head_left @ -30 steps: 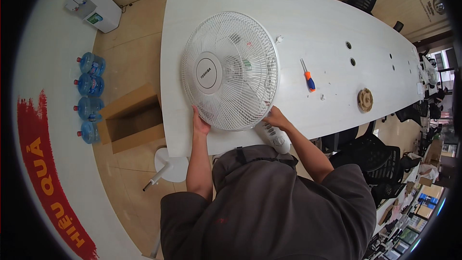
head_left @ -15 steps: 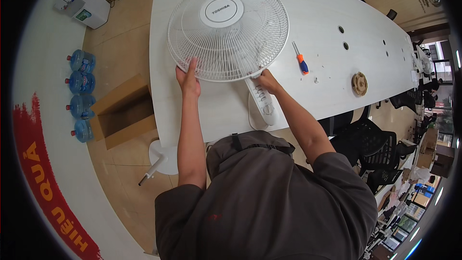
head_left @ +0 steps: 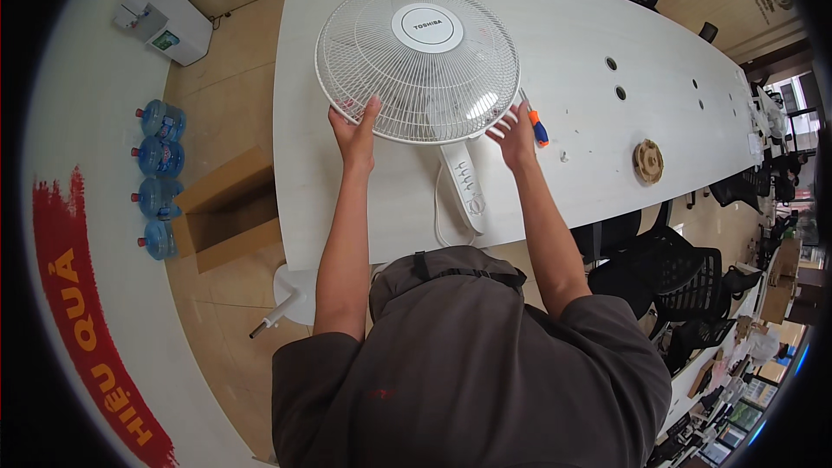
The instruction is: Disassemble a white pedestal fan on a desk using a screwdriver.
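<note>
A white fan head with a round wire guard lies over the white table, its badge facing up. My left hand is closed on the guard's near-left rim, thumb on top. My right hand is beside the near-right rim with its fingers spread; whether the fingertips touch the wire I cannot tell. Below the guard, the fan's white control panel with a row of buttons and a knob points toward me. A white cord loops beside it. An orange and blue screwdriver lies just past my right hand, its shaft partly hidden.
A tan ring-shaped piece and small bits lie on the table. An open cardboard box and a white round stand base with a pole are on the floor at left. Water bottles line the wall; black chairs stand right.
The fan head has shifted and tilted slightly, its badge now farther right. My right hand has come off the area by the control panel and moved right, fingers spreading. My left hand keeps its grip.
</note>
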`<action>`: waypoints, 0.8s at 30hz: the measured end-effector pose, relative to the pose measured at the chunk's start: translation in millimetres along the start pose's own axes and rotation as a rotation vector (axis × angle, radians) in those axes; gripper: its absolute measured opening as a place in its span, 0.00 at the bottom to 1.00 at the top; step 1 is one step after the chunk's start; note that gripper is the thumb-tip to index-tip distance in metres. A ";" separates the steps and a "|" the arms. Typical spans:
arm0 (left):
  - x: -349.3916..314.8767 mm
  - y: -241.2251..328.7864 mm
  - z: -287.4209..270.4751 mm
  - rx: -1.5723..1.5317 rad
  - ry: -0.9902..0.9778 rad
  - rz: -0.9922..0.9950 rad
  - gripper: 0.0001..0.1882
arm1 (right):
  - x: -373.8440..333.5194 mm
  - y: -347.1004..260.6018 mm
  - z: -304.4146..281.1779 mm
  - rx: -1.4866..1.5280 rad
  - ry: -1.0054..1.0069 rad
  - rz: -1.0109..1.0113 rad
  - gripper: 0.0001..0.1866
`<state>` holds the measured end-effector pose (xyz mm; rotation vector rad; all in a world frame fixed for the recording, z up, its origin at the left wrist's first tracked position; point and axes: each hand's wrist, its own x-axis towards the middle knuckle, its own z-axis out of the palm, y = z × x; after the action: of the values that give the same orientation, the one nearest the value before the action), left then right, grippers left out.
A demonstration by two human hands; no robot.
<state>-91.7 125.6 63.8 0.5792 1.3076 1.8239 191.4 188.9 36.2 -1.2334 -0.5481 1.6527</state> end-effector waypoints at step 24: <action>-7.3 1.1 55.9 0.174 0.047 0.076 0.46 | 0.6 4.3 -19.2 0.024 -0.168 0.368 0.27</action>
<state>-46.3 150.9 85.6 0.6912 1.5051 1.8051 206.9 184.1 25.0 -1.2377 -0.4173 2.0795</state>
